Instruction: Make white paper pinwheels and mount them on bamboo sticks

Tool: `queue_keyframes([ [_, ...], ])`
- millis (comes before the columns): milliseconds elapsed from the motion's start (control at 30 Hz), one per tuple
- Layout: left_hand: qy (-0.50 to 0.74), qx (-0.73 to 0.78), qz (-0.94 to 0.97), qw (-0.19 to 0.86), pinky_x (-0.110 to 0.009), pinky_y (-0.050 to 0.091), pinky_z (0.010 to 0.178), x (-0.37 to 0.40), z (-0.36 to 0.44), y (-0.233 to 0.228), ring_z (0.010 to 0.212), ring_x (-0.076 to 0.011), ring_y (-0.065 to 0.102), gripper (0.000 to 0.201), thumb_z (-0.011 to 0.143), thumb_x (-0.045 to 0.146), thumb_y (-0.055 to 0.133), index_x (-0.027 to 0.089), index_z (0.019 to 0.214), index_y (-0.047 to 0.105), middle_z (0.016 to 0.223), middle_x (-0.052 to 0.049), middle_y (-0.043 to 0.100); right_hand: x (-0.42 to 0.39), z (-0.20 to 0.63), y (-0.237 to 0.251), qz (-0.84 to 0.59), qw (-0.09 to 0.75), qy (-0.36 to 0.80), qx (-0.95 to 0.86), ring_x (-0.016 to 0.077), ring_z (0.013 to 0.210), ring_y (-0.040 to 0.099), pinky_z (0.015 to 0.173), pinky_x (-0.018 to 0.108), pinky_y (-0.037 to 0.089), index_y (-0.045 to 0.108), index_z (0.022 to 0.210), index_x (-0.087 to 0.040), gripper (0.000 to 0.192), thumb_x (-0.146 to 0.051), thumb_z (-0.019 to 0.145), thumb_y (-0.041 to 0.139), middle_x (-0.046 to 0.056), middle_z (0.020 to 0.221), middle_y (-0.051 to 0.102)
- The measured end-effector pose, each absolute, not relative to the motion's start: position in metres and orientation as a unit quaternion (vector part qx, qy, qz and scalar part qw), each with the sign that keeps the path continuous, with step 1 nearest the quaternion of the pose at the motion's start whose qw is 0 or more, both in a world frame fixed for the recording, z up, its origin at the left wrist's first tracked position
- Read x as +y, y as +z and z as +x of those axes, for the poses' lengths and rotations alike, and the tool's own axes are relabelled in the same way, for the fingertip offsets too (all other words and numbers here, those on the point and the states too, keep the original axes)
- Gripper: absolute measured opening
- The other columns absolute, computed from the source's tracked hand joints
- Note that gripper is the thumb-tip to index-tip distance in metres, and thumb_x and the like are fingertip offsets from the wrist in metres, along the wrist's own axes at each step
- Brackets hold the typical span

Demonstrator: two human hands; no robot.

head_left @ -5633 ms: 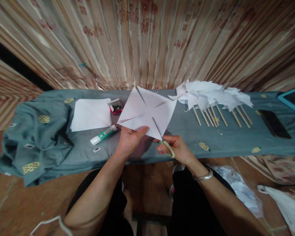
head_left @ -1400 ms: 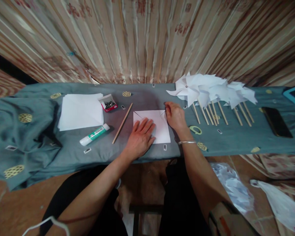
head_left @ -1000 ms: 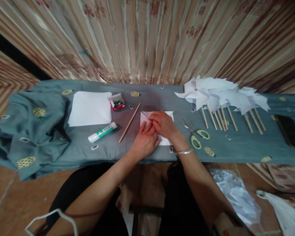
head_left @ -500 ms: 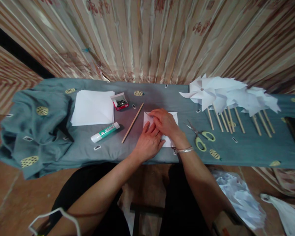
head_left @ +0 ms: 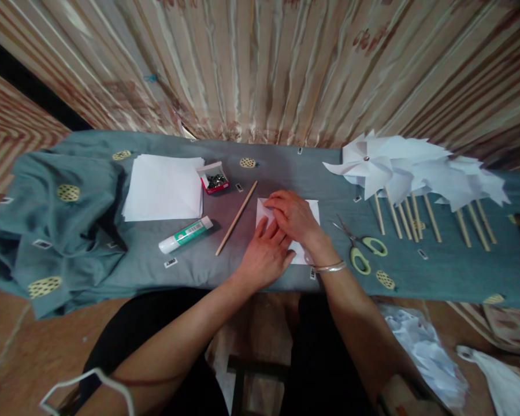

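Paper sheet (head_left: 313, 212) lay left of the scissors (head_left: 355, 240), under your flattened left hand (head_left: 267, 249) and bent right hand (head_left: 293, 215), whose grip I could not tell, so uneven pressing could crease it.

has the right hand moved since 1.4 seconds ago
Yes, the right hand moved left, away from the white paper pinwheels, and now overlaps the left hand.

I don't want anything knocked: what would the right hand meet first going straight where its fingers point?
Probably the wooden stick left of the right hand, though the hand's height is unclear.
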State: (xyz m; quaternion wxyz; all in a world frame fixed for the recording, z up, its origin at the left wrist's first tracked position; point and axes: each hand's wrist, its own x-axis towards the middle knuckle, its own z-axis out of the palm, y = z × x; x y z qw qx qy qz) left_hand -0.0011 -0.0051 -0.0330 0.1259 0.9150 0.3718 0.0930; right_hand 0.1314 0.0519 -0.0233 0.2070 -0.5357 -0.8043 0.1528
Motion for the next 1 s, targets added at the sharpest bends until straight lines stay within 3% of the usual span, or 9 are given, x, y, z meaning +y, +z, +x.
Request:
queue_keyframes([
  [500, 0.094, 0.375, 0.914, 0.126, -0.057, 0.025, 0.118, -0.005, -0.001, -0.035, 0.137, -0.0330, 0.042, 0.040, 0.096, 0.038, 0.045, 0.013, 0.124, 0.060, 0.128, -0.014, 0.064, 0.054, 0.127, -0.027, -0.527, 0.210, 0.149, -0.810, 0.0247, 0.101, 0.055, 0.097, 0.038, 0.046, 0.069, 0.114, -0.015, 0.044, -0.003, 0.083, 0.041, 0.010, 0.116, 0.065],
  [767, 0.099, 0.374, 0.913, 0.130, -0.057, 0.024, 0.119, -0.006, -0.001, -0.034, 0.134, -0.0313, 0.045, 0.037, 0.096, 0.036, 0.045, 0.015, 0.122, 0.061, 0.126, -0.013, 0.065, 0.055, 0.123, -0.023, -0.529, 0.171, 0.148, -0.818, 0.0254, 0.104, 0.055, 0.099, 0.040, 0.044, 0.066, 0.122, -0.017, 0.049, -0.002, 0.085, 0.037, 0.011, 0.120, 0.062],
  [900, 0.097, 0.370, 0.914, 0.133, -0.057, 0.024, 0.119, -0.006, -0.001, -0.032, 0.135, -0.0316, 0.045, 0.036, 0.096, 0.035, 0.046, 0.013, 0.121, 0.062, 0.126, -0.014, 0.065, 0.055, 0.121, -0.022, -0.531, 0.167, 0.136, -0.819, 0.0271, 0.113, 0.055, 0.103, 0.044, 0.043, 0.056, 0.134, -0.014, 0.049, -0.008, 0.090, 0.036, 0.014, 0.129, 0.059],
  [1000, 0.097, 0.368, 0.916, 0.126, -0.058, 0.023, 0.119, -0.005, -0.001, -0.030, 0.139, -0.0328, 0.040, 0.037, 0.096, 0.034, 0.047, 0.012, 0.122, 0.061, 0.132, -0.016, 0.061, 0.052, 0.125, -0.024, -0.541, 0.214, 0.145, -0.800, 0.0254, 0.128, 0.049, 0.111, 0.043, 0.038, 0.046, 0.142, -0.009, 0.052, -0.011, 0.093, 0.031, 0.016, 0.139, 0.054],
])
